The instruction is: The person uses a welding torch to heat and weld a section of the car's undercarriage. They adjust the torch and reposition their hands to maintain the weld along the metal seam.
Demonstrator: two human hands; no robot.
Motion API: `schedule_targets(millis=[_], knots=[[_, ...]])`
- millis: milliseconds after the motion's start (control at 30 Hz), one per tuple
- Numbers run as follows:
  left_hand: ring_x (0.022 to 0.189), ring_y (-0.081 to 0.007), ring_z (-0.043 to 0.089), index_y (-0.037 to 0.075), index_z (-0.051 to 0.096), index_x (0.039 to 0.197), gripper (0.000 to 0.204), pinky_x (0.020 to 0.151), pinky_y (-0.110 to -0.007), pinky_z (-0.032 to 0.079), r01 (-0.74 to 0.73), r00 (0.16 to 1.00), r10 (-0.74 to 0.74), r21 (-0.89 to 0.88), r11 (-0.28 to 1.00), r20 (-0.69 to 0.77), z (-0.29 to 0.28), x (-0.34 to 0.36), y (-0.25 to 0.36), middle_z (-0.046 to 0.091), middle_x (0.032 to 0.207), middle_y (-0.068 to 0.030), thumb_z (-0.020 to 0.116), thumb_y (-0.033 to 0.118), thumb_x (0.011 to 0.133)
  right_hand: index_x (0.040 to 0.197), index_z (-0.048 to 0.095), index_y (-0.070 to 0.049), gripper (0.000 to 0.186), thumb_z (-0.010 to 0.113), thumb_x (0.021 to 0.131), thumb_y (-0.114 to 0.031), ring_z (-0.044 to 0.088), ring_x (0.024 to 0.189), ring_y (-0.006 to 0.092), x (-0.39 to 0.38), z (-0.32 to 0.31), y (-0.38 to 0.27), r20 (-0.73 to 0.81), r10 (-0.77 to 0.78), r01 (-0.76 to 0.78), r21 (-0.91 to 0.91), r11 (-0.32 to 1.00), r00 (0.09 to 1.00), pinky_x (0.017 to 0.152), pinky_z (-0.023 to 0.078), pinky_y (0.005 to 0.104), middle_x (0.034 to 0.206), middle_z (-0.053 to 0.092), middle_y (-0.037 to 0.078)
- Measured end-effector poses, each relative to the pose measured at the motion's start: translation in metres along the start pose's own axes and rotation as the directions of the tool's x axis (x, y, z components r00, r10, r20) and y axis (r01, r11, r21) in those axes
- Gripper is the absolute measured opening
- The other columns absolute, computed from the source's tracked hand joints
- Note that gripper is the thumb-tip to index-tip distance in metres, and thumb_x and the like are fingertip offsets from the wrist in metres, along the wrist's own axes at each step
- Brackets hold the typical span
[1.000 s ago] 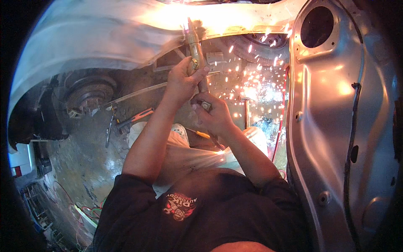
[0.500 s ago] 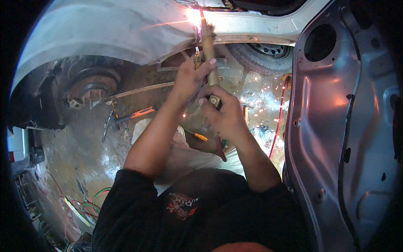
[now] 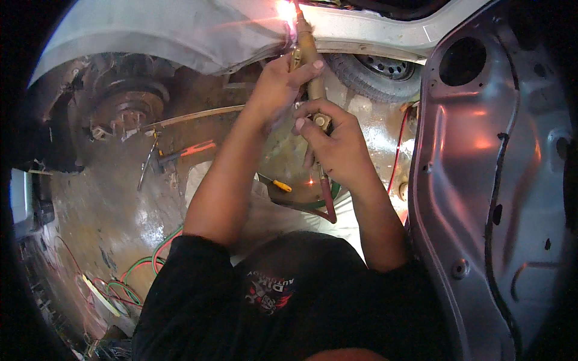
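A long brass-coloured gas torch [image 3: 316, 90] points away from me, its far end at a glaring white-pink glow on the white car body panel [image 3: 361, 31]. My left hand [image 3: 280, 83] is closed around the torch's middle, thumb laid across it. A narrow brass-coloured piece [image 3: 295, 58] sticks up beside that thumb; whether it belongs to the torch I cannot tell. Lower down, my right hand [image 3: 342, 141] grips the rear of the torch, its thumb and finger at a round valve knob [image 3: 323, 122]. A dark red hose [image 3: 328, 198] hangs from the rear end.
A grey car door panel [image 3: 463, 150] stands at right. A wheel [image 3: 385, 75] lies beneath the sill, and a bare brake hub [image 3: 129, 108] sits at left. On the floor are an orange-handled hammer [image 3: 195, 148], a yellow-handled screwdriver [image 3: 280, 186] and red and green hoses [image 3: 129, 283].
The torch and both hands sit slightly higher and farther right in view. Sparks that were scattered over the floor at right have mostly gone, and the red hose shows more fully.
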State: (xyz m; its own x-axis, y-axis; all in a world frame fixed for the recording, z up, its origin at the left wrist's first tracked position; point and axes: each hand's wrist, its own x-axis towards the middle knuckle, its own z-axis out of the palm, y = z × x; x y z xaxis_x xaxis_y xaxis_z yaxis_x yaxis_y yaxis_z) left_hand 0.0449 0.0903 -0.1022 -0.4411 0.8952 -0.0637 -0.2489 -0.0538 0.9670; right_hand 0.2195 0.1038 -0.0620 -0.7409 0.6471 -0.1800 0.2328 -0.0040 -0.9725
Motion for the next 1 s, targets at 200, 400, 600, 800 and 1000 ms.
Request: schedule_targets(millis=[200, 400, 600, 800, 1000], knots=[[0.082, -0.0120, 0.059, 0.002, 0.068, 0.110, 0.038, 0.074, -0.031, 0.049, -0.022, 1.000, 0.022, -0.074, 0.997, 0.000, 0.001, 0.002, 0.004, 0.066, 0.093, -0.0020, 0.079, 0.036, 0.096, 0.111, 0.071, -0.005, 0.014, 0.070, 0.100, -0.013, 0.064, 0.054, 0.0134, 0.005, 0.003, -0.004, -0.009, -0.021, 0.021, 0.013, 1.000, 1.000, 0.049, 0.051, 0.0307, 0.075, 0.062, 0.003], [0.082, -0.0121, 0.059, 0.002, 0.068, 0.110, 0.039, 0.074, -0.031, 0.049, -0.038, 0.999, 0.037, -0.052, 0.998, -0.012, 0.001, 0.003, 0.004, 0.066, 0.091, -0.0018, 0.079, 0.036, 0.096, 0.111, 0.072, -0.004, 0.013, 0.070, 0.100, -0.011, 0.064, 0.056, 0.0131, 0.006, 0.005, -0.005, -0.016, -0.033, 0.033, 0.000, 0.999, 0.999, 0.049, 0.052, 0.0303, 0.074, 0.060, 0.002], [0.083, -0.0123, 0.060, 0.002, 0.068, 0.110, 0.038, 0.076, -0.032, 0.050, -0.016, 1.000, 0.016, -0.122, 0.992, 0.000, 0.001, 0.003, 0.000, 0.067, 0.092, -0.0020, 0.079, 0.035, 0.096, 0.111, 0.072, -0.004, 0.013, 0.070, 0.100, -0.011, 0.064, 0.055, 0.0126, 0.006, 0.006, -0.004, -0.017, -0.021, 0.021, 0.001, 1.000, 1.000, 0.048, 0.052, 0.0302, 0.073, 0.061, 0.002], [0.082, -0.0119, 0.060, 0.002, 0.068, 0.108, 0.036, 0.076, -0.031, 0.050, -0.039, 0.999, 0.040, -0.119, 0.992, 0.009, 0.001, 0.001, 0.002, 0.066, 0.090, -0.0010, 0.079, 0.034, 0.096, 0.111, 0.071, -0.004, 0.014, 0.070, 0.100, -0.012, 0.062, 0.053, 0.0121, 0.005, 0.006, -0.004, -0.024, -0.025, 0.025, -0.003, 1.000, 0.999, 0.048, 0.052, 0.0299, 0.073, 0.062, 0.002], [0.080, -0.0140, 0.062, 0.003, 0.063, 0.122, 0.040, 0.068, -0.030, 0.054, -0.056, 0.997, 0.059, -0.073, 0.996, 0.042, -0.005, 0.005, -0.002, 0.064, 0.097, -0.0042, 0.077, 0.033, 0.098, 0.110, 0.071, -0.004, 0.013, 0.070, 0.100, -0.012, 0.060, 0.051, 0.0104, 0.007, 0.009, 0.000, -0.022, -0.049, 0.049, 0.012, 0.999, 0.999, 0.046, 0.051, 0.0296, 0.070, 0.059, 0.000]])
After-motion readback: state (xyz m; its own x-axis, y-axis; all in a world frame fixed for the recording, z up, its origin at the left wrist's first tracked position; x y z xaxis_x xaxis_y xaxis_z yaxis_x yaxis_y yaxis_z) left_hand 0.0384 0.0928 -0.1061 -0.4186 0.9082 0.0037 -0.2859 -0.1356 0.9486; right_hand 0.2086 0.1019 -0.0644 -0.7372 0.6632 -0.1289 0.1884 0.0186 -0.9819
